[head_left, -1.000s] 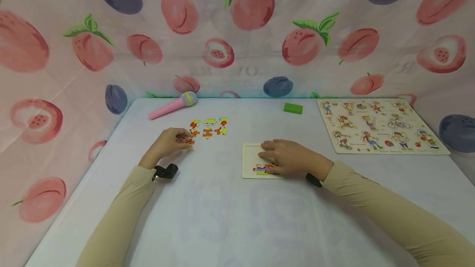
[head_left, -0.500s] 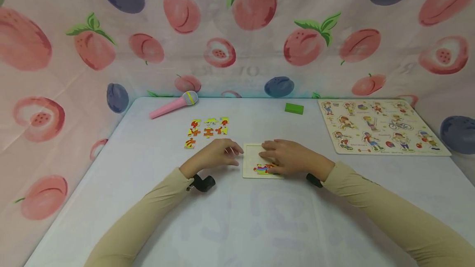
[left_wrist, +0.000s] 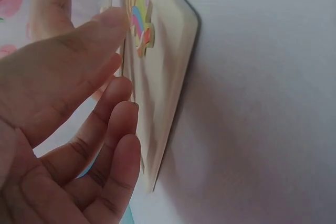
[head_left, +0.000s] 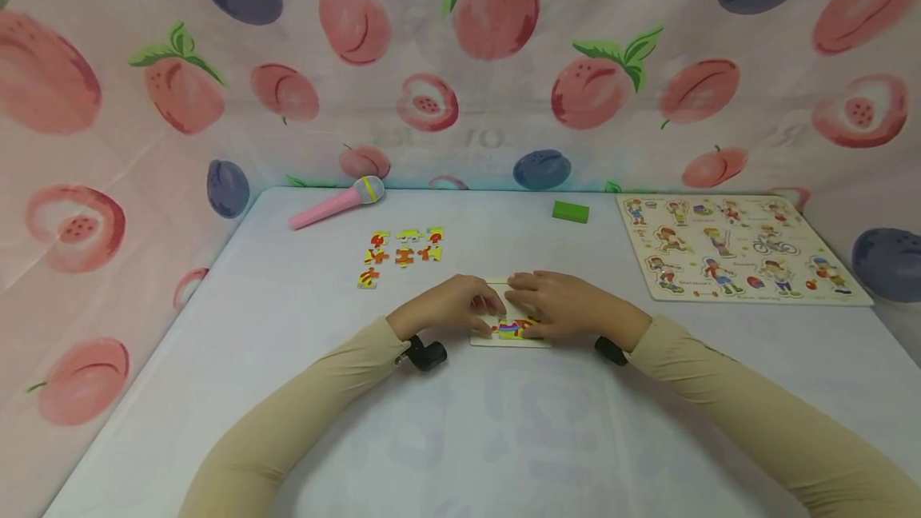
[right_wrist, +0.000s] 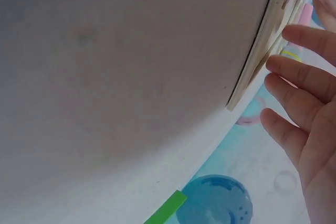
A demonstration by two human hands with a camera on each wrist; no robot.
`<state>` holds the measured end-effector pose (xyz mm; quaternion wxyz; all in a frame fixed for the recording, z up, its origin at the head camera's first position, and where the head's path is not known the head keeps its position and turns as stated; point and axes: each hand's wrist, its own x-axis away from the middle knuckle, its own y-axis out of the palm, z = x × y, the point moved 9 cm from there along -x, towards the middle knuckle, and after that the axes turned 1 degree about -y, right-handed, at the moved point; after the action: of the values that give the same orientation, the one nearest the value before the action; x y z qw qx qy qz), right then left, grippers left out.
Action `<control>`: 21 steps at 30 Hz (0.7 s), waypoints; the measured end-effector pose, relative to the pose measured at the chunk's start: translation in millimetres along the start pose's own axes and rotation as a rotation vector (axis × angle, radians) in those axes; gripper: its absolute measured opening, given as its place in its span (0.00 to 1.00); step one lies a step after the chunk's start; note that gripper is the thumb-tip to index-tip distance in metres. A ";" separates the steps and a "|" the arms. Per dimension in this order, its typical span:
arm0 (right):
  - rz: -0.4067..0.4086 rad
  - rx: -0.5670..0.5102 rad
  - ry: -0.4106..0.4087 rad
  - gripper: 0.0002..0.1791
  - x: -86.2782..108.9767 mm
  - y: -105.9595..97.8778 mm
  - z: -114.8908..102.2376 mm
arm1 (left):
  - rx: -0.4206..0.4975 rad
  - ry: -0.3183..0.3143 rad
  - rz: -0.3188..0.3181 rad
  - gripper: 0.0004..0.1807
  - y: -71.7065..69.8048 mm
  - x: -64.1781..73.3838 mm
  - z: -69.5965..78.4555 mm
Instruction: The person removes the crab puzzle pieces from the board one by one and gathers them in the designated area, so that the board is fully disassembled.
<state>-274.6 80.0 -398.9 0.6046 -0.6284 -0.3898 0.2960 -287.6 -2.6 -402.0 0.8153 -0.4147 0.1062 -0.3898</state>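
Observation:
In the head view, a small pale wooden puzzle tray (head_left: 509, 344) lies in front of me. Joined jigsaw pieces (head_left: 512, 329) with a rainbow stripe sit along its near side. My right hand (head_left: 564, 306) lies over the tray's right part with fingers extended, its thumb at the pieces. Over the tray's left edge is my left hand (head_left: 453, 302), fingers bent and thumb apart from them, with no piece showing between. The left wrist view shows its thumb (left_wrist: 107, 24) in front of the index finger, close to the tray. Several loose jigsaw pieces (head_left: 404, 257) lie in rows to the left.
A pink toy microphone (head_left: 334, 205) lies at the back left. Further right are a green block (head_left: 571, 211) and a large picture board (head_left: 744, 246) with figures. Fruit-patterned cloth (head_left: 475, 102) hangs behind the white table (head_left: 460, 438).
My left hand has moved right, from the loose pieces to the tray's left part. One loose piece it partly covered now shows fully. The right hand stays in place.

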 end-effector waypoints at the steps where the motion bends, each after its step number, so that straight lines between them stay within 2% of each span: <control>1: -0.005 -0.001 0.002 0.36 0.8 0.7 0.7 | -0.001 -0.004 -0.009 0.14 1.5 -1.2 -0.6; 9: -0.048 0.014 0.050 0.41 9.2 8.7 10.5 | -0.015 0.003 -0.030 0.13 6.9 -5.2 -1.7; 21: -0.091 0.012 0.071 0.41 12.2 13.4 9.9 | -0.030 -0.001 -0.027 0.12 10.4 -8.6 -1.6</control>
<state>-274.9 96.1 -412.0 0.6346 -0.6165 -0.3943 0.2483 -288.5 6.4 -412.1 0.8038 -0.4285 0.1059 -0.3989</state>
